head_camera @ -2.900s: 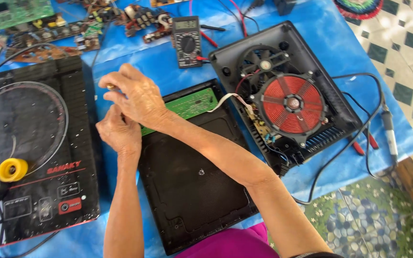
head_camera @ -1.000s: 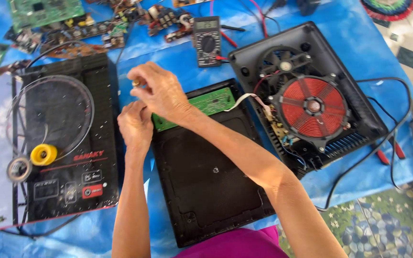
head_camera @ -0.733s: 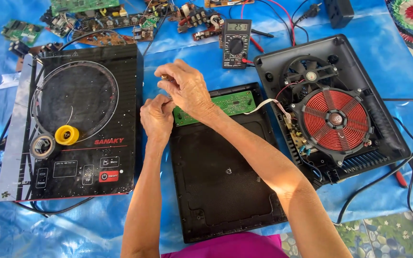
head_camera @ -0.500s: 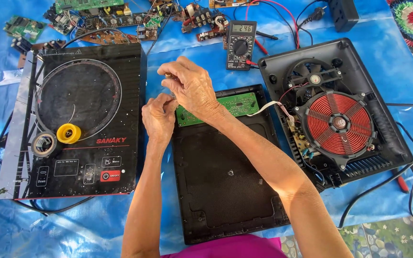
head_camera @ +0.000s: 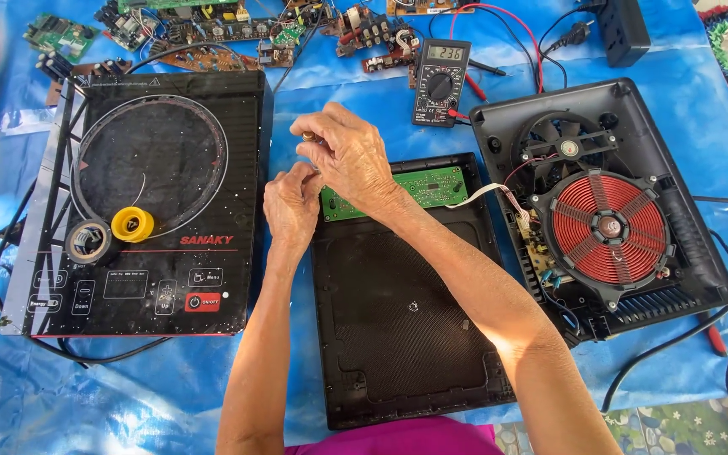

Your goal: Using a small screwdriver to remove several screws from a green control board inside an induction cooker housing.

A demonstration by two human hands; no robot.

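Grip: right hand [head_camera: 349, 156] pinching small brass part [head_camera: 307, 135]; left hand [head_camera: 291, 202] fingertips pressed together beneath.

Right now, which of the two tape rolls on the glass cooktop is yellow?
The yellow roll, lying flat, farther from the cooktop's left edge. The grey roll touching it sits nearer that edge.

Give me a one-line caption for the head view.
Both hands, left hand and right hand, meet over the green circuit board beside an opened induction cooker.
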